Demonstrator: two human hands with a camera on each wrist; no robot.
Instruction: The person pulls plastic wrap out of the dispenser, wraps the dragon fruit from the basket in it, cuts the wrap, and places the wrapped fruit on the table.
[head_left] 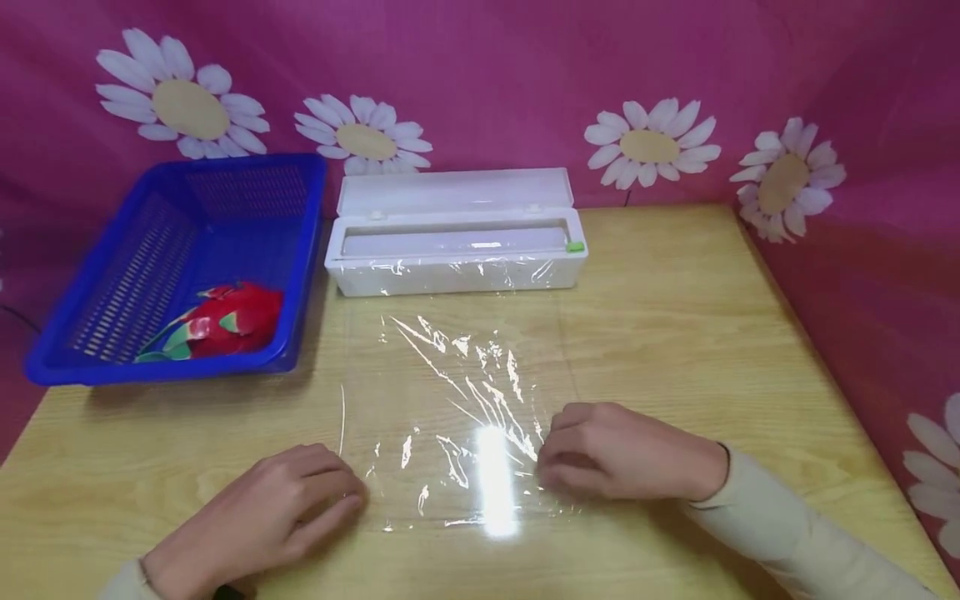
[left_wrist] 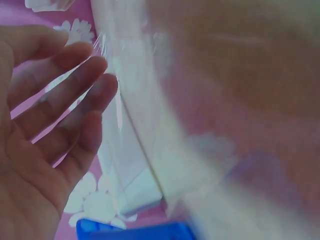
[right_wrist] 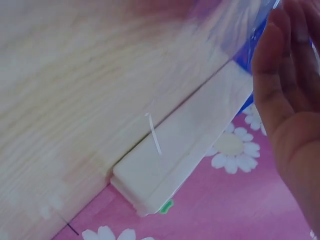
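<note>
A clear sheet of plastic wrap lies flat on the pale wooden counter, stretching from the white rectangular wrap dispenser box at the back toward the person at the front. Its long axis runs front to back, and its near edge sits between the two hands. The head view does not show whether the film is cut from the roll or not.

The left hand rests on the counter at the near left corner of the sheet, fingers loosely curved and pointing at the film's edge; they appear to touch or just overlap it, with nothing pinched. In the left wrist view the fingers are spread and fairly straight, so this hand is relaxed and holding nothing.

The right hand lies on the near right part of the sheet, knuckles up and fingertips curled down onto the film, pressing or gathering it; whether it actually pinches the wrap cannot be told. Both hands are about equally near the sheet.

To the left, a blue plastic mesh basket holds a red dragon fruit, well apart from either hand.
</note>
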